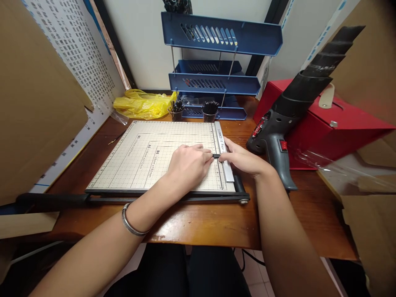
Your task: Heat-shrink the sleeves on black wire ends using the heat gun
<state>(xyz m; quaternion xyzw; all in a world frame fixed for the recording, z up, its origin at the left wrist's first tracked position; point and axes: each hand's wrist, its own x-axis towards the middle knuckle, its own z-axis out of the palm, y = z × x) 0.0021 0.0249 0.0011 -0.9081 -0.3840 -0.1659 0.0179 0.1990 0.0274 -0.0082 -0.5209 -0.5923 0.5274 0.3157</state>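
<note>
A paper cutter [130, 165] with a cream gridded board lies on the wooden table. Close to its metal ruler strip [228, 171], on the right side of the board, are some short, thin black pieces [215, 156]; their exact kind is too small to make out. My left hand [190, 165], palm down over the board, has its fingertips closed on the left end of these pieces. From the other side, my right hand [243, 159] pinches their right end with the thumb, its other fingers reaching past the ruler strip and partly hidden.
Behind the board stand two small cups [177, 112] of thin black pieces and a yellow plastic bag [145, 104]. A blue tiered tray [216, 84] rises at the back. To the right are a heat gun [278, 136] and a red box [334, 128]. The cutter's blade arm [167, 199] runs along the near edge.
</note>
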